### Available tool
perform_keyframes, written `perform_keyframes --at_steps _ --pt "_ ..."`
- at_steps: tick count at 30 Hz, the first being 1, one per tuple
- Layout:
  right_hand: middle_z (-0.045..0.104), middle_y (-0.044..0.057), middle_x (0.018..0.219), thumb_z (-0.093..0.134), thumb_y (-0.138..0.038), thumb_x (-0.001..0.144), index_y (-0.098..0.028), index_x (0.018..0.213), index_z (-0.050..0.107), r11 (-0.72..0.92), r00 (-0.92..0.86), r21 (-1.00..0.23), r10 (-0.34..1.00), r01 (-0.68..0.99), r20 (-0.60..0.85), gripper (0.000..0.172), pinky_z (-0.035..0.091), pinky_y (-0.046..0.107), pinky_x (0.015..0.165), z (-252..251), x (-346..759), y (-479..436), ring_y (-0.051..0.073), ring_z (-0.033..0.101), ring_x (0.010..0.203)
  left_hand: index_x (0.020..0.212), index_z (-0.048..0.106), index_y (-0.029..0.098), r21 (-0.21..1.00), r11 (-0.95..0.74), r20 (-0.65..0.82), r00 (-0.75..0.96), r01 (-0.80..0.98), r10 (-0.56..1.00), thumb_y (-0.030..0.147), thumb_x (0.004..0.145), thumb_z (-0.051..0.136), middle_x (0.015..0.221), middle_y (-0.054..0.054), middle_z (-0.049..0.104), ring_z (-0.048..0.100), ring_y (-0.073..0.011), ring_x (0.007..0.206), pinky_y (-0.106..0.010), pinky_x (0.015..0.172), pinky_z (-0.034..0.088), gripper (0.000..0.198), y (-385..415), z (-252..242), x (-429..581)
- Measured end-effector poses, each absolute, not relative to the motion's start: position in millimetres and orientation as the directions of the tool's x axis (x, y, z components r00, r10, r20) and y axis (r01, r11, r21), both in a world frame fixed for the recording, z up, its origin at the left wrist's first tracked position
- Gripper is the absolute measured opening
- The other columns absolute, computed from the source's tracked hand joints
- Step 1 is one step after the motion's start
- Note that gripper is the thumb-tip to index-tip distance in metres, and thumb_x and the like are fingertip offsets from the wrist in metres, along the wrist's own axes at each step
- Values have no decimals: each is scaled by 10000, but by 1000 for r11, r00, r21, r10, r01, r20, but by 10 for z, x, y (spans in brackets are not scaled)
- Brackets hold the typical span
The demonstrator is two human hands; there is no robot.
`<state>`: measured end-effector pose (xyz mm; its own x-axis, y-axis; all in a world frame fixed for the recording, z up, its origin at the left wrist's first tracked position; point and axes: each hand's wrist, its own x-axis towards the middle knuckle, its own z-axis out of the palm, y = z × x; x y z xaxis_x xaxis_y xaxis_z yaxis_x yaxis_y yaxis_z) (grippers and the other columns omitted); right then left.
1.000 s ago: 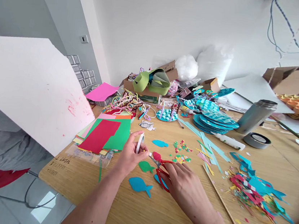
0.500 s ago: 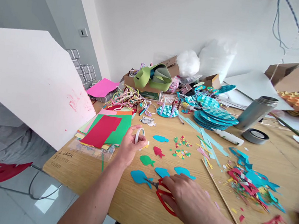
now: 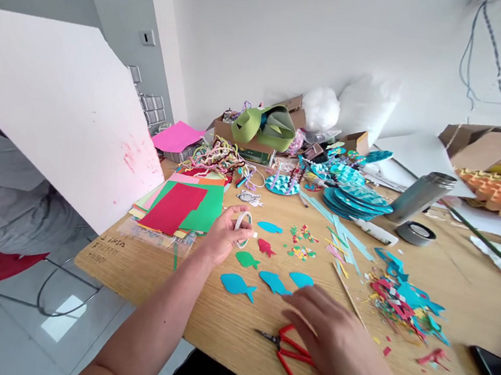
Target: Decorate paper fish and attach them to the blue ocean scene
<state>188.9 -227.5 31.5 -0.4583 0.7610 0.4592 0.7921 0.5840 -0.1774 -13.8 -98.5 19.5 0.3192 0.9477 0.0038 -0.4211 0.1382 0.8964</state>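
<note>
My left hand (image 3: 222, 239) is closed around a small white roll of tape (image 3: 243, 222), with a short piece sticking out at its right side. My right hand (image 3: 326, 334) hovers over the wooden table (image 3: 457, 286) with fingers stretched out and nothing in them. Red-handled scissors (image 3: 293, 357) lie flat on the table just below and left of that hand. Paper fish lie between my hands: a red one (image 3: 265, 248), a green one (image 3: 247, 260) and three blue ones (image 3: 235, 284).
A stack of coloured paper sheets (image 3: 181, 209) lies left of the tape. A heap of paper scraps (image 3: 402, 294) and a thin wooden stick (image 3: 349, 294) lie to the right. Behind stand blue paper plates (image 3: 354, 197), a steel flask (image 3: 416, 196), a glue stick (image 3: 375, 231) and cardboard boxes (image 3: 257, 130).
My right hand drew the scissors back from the tape, laid them on the table near the front edge and let go. My left hand kept the tape roll.
</note>
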Motion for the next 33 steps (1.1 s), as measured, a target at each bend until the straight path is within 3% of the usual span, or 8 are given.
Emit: perform_keyframes --at_steps 3,6,11,33 --pt "642 62 867 479 -227 941 -198 967 634 597 -322 -315 722 738 613 159 483 263 679 477 1759 -2018 156 606 774 1166 441 185 893 150 9 349 -425 937 146 592 779 700 41 600 507 -72 574 -204 537 336 667 -984 178 -147" --pt "654 70 880 495 -218 935 -195 985 641 610 -294 -295 680 736 672 156 496 297 704 466 1627 -1763 173 609 794 1163 434 180 887 169 9 383 -429 924 160 594 794 688 44 597 489 -62 549 -205 545 335 674 -989 180 -146" --pt "658 80 899 514 -236 928 -182 984 646 629 -315 -250 646 736 695 153 501 322 710 305 1531 -1537 191 608 818 1163 425 165 875 190 12 412 -445 911 167 590 811 670 42 605 475 -59 527 -206 540 322 691 -991 190 -153" --pt "661 69 860 508 -229 926 -190 954 637 680 -334 -324 648 658 684 138 506 308 702 243 1532 -1487 179 613 798 1146 481 164 875 260 -31 488 -408 872 191 561 836 686 44 573 475 -60 535 -207 530 305 685 -981 160 -158"
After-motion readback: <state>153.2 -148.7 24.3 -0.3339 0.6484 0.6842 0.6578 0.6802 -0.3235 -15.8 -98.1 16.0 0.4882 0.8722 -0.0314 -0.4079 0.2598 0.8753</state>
